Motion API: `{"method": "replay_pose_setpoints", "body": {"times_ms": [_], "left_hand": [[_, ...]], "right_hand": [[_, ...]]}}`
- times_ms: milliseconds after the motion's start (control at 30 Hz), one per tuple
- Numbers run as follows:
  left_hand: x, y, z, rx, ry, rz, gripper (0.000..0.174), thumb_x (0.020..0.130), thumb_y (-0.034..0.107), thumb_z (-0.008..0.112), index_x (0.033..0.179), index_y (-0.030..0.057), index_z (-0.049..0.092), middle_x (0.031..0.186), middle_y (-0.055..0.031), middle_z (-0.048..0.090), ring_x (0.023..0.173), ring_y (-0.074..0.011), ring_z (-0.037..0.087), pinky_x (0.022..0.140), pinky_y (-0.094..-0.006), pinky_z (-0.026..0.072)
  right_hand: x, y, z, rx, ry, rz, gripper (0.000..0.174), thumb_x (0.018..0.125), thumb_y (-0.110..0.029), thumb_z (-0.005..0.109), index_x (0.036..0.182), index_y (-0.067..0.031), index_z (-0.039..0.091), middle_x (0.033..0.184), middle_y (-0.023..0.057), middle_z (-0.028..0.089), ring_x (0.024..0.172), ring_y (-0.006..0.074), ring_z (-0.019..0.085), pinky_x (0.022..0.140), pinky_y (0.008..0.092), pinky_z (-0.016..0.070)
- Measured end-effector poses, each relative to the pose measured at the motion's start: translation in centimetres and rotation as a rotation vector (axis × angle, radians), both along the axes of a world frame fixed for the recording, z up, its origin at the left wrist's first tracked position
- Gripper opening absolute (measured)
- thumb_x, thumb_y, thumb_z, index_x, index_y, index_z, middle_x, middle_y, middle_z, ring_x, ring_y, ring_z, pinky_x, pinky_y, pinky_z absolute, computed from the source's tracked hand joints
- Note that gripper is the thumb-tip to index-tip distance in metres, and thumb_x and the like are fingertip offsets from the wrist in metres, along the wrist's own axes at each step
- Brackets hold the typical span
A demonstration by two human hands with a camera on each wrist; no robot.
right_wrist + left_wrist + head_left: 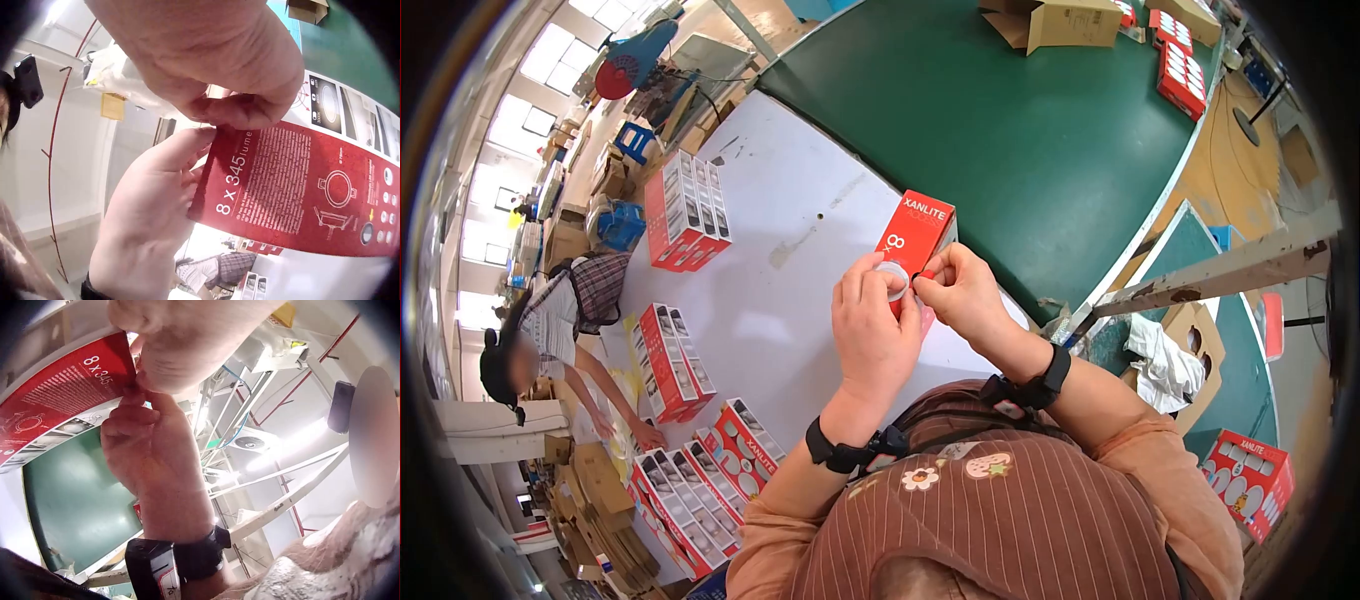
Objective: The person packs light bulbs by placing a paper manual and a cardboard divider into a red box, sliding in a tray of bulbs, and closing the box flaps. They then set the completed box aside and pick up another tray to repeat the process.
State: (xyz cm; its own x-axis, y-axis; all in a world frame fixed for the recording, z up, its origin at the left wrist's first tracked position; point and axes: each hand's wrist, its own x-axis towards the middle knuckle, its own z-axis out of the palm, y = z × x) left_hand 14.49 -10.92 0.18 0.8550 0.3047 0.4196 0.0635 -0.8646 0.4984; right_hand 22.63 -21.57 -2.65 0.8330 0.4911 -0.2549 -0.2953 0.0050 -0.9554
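Note:
A red XANLITE carton [915,222] lies on the white table in front of me, printed with pale text and pictures. My left hand [872,325] holds its near end, thumb at the edge and fingers along the side. A white round shape [892,270] shows under these fingers. My right hand [965,298] pinches the end edge of the carton between thumb and forefinger, close to the left thumb. In the right wrist view, the "8 x 345 lume" panel [269,187] faces the camera, and the right fingertips cover its corner.
Red cartons [690,215] with windows stand in groups along the table's left side. Another person [560,320] reaches over there. Beyond is a green table [1000,130] with an open brown box [1065,25] and red cartons [1180,75]. A metal bar [1220,270] crosses at right.

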Motion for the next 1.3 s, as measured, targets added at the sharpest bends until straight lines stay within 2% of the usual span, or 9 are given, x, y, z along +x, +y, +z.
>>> {"method": "replay_pose_setpoints", "body": {"times_ms": [100, 200, 267, 400, 567, 767, 1100, 1167, 1300], "left_hand": [[0.0, 0.0, 0.0, 0.012, 0.000, 0.001, 0.017, 0.077, 0.003, 0.064, 0.090, 0.0029, 0.054, 0.116, -0.0190, 0.057, 0.106, -0.0365, 0.055, 0.092, -0.0445, 0.0426], [0.0, 0.0, 0.1, 0.010, -0.004, -0.001, 0.018, 0.077, 0.002, 0.064, 0.091, 0.0021, 0.054, 0.116, -0.0190, 0.057, 0.105, -0.0368, 0.055, 0.091, -0.0446, 0.0426], [-0.2, -0.2, 0.1, 0.004, -0.009, 0.002, 0.018, 0.077, 0.002, 0.063, 0.092, 0.0018, 0.054, 0.116, -0.0190, 0.057, 0.105, -0.0370, 0.054, 0.091, -0.0446, 0.0425], [-0.6, -0.6, 0.1, 0.037, -0.008, -0.005, 0.021, 0.075, 0.001, 0.064, 0.093, 0.0023, 0.053, 0.115, -0.0184, 0.056, 0.105, -0.0376, 0.053, 0.091, -0.0456, 0.0420], [-0.9, -0.1, 0.0, 0.037, -0.022, 0.005, 0.024, 0.074, 0.001, 0.064, 0.094, 0.0030, 0.053, 0.114, -0.0179, 0.056, 0.104, -0.0371, 0.053, 0.090, -0.0461, 0.0417], [-1.0, -0.1, 0.0, 0.031, -0.034, -0.033, 0.025, 0.073, 0.001, 0.065, 0.094, 0.0033, 0.052, 0.114, -0.0173, 0.056, 0.104, -0.0367, 0.053, 0.089, -0.0455, 0.0418], [-0.5, -0.3, 0.0, 0.042, -0.013, -0.008, 0.024, 0.072, -0.001, 0.064, 0.093, 0.0035, 0.051, 0.115, -0.0170, 0.055, 0.105, -0.0367, 0.052, 0.090, -0.0453, 0.0416], [-0.4, -0.4, 0.0, 0.043, -0.010, -0.005, 0.024, 0.072, -0.001, 0.064, 0.092, 0.0035, 0.051, 0.115, -0.0170, 0.055, 0.105, -0.0367, 0.052, 0.090, -0.0454, 0.0415], [-0.4, -0.4, 0.0, 0.044, -0.012, 0.002, 0.024, 0.072, -0.001, 0.064, 0.092, 0.0035, 0.051, 0.115, -0.0170, 0.055, 0.105, -0.0368, 0.052, 0.090, -0.0456, 0.0414]], "right_hand": [[-0.1, 0.0, 0.0, -0.006, 0.012, -0.020, 0.016, 0.078, -0.005, 0.067, 0.085, -0.0003, 0.054, 0.071, 0.0028, 0.059, 0.061, 0.0079, 0.054, 0.053, 0.0250, 0.0444], [0.0, -0.1, 0.0, -0.004, 0.024, -0.024, 0.015, 0.078, -0.005, 0.066, 0.086, -0.0001, 0.054, 0.071, 0.0033, 0.058, 0.058, 0.0084, 0.054, 0.050, 0.0247, 0.0434], [0.1, -0.2, 0.6, 0.021, 0.152, -0.011, 0.018, 0.078, -0.005, 0.065, 0.088, 0.0005, 0.052, 0.070, 0.0044, 0.058, 0.054, 0.0089, 0.052, 0.046, 0.0246, 0.0421], [0.4, 0.3, 0.9, 0.028, 0.170, -0.042, 0.020, 0.079, -0.004, 0.066, 0.091, 0.0006, 0.050, 0.070, 0.0054, 0.058, 0.051, 0.0096, 0.052, 0.044, 0.0246, 0.0411], [0.2, -0.1, 0.3, 0.265, 0.318, 0.014, 0.016, 0.086, -0.008, 0.062, 0.092, 0.0005, 0.049, 0.073, 0.0090, 0.062, 0.050, 0.0110, 0.053, 0.043, 0.0248, 0.0416], [1.0, -0.5, 0.7, 0.160, 0.213, 0.073, 0.013, 0.086, -0.007, 0.060, 0.088, 0.0016, 0.051, 0.070, 0.0104, 0.064, 0.049, 0.0108, 0.054, 0.043, 0.0240, 0.0421], [1.4, -0.9, 1.1, 0.086, 0.220, 0.095, 0.011, 0.084, -0.008, 0.060, 0.085, 0.0005, 0.053, 0.069, 0.0103, 0.064, 0.051, 0.0105, 0.055, 0.044, 0.0238, 0.0421], [1.8, -1.0, 1.0, 0.101, 0.274, 0.142, 0.011, 0.085, -0.008, 0.059, 0.086, 0.0008, 0.052, 0.070, 0.0094, 0.062, 0.047, 0.0090, 0.049, 0.041, 0.0228, 0.0363], [2.4, -0.9, 1.1, 0.055, 0.299, 0.171, 0.010, 0.084, -0.007, 0.059, 0.084, 0.0005, 0.053, 0.070, 0.0095, 0.062, 0.047, 0.0090, 0.048, 0.042, 0.0224, 0.0359]]}}
